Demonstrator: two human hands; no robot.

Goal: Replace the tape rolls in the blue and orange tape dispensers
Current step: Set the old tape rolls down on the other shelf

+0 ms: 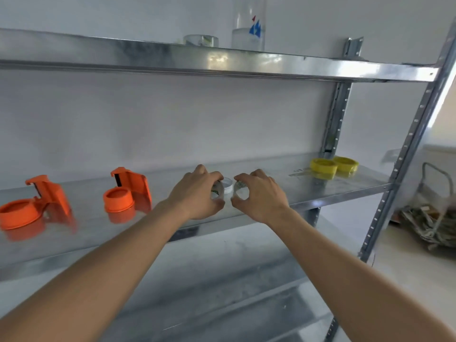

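Open shelf (308,191) surface between right orange dispenser (129,191) and yellow rolls (332,166), both hands occupying its centre, second orange dispenser (37,203) obstructing far left, upper shelf (222,61) limiting overhead clearance, upright post (404,154) bounding right side

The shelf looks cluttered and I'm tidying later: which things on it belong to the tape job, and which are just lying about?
Job:
two orange dispensers
clear tape roll in left hand
clear tape roll in right hand
white roll behind them

Lying about:
yellow rolls
glass jars on the upper shelf

Glass bottle (249,23) and jar (201,40) on top shelf (320,66).
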